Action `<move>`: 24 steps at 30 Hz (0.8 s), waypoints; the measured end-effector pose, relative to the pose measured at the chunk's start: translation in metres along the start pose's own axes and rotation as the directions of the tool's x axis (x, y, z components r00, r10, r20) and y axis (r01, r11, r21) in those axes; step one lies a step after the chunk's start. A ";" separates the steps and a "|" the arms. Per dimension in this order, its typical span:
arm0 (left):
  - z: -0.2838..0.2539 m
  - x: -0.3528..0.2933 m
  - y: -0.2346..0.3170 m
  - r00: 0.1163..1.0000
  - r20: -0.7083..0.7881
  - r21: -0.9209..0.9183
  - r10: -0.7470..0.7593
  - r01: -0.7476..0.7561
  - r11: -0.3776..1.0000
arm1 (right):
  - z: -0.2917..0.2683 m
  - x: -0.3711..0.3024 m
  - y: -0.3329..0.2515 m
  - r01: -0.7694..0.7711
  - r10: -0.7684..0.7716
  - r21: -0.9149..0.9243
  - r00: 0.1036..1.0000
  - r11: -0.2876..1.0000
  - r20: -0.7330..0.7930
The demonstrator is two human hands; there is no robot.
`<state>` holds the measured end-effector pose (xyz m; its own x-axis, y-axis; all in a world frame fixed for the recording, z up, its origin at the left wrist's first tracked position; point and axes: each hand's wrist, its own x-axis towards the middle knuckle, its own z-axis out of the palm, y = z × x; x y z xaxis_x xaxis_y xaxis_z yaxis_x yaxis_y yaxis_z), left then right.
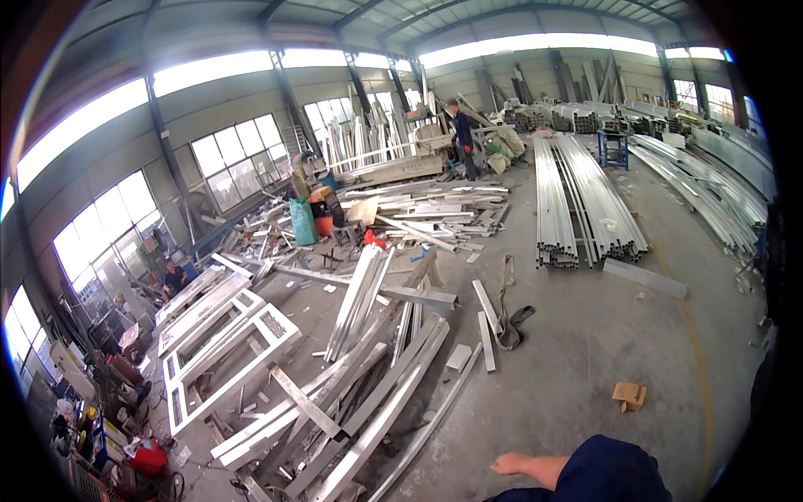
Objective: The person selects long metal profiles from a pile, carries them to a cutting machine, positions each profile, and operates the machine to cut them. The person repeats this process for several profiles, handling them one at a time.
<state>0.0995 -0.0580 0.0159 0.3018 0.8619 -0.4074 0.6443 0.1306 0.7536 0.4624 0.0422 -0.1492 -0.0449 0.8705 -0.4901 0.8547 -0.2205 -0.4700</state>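
At the lower edge my right hand [508,464] reaches out to the left from a dark blue sleeve [615,473]. It hangs over the grey floor, and I see no thing in it. Its fingers are too small and foreshortened to tell whether they are apart or curled. My left hand is out of view. To the left of the right hand lies a loose pile of long metal profiles [385,410], some white and some grey. A small torn cardboard box [629,396] sits on the floor beyond my sleeve.
White frames [226,351] lie on the left. Bundled silver tubes [585,205] stretch away on the right, near a blue stand [613,151]. A dark strap [508,322] lies mid-floor. One person [462,138] stands at the back; another [174,278] is at the left.
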 end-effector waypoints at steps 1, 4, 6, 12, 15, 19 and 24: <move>0.002 -0.001 -0.001 1.000 0.006 0.000 -0.001 0.001 1.000 | 0.006 -0.001 0.003 0.001 -0.001 -0.004 1.000 1.000 0.019; -0.001 -0.010 -0.009 0.999 -0.019 0.001 -0.031 0.031 1.000 | -0.017 0.005 -0.018 -0.078 0.070 0.084 0.993 0.993 0.091; 0.003 -0.013 -0.015 0.999 -0.017 0.000 -0.031 0.031 1.000 | -0.043 0.006 -0.024 -0.184 0.151 0.126 0.960 0.975 0.235; 0.016 -0.071 -0.050 0.994 -0.054 -0.033 -0.096 0.095 0.995 | -0.245 0.037 -0.092 -0.042 0.061 -0.067 0.951 0.997 0.303; 0.031 -0.117 -0.073 0.990 -0.054 -0.058 -0.127 0.124 0.991 | -0.442 -0.005 -0.163 -0.003 -0.095 -0.251 0.921 0.968 -0.379; 0.064 -0.131 -0.118 0.976 -0.155 0.080 -0.153 0.167 0.983 | -0.582 -0.167 -0.324 0.945 -0.017 0.129 0.140 0.300 -0.990; 0.095 -0.159 -0.180 0.980 -0.104 0.060 -0.172 0.179 0.982 | -0.452 -0.192 -0.407 0.803 -0.615 -0.233 0.198 0.549 -0.764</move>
<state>0.0018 -0.2647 -0.1041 0.1117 0.8730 -0.4747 0.7287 0.2529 0.6364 0.3572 0.1639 0.4679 -0.1393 0.6442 0.7521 0.5538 0.6803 -0.4801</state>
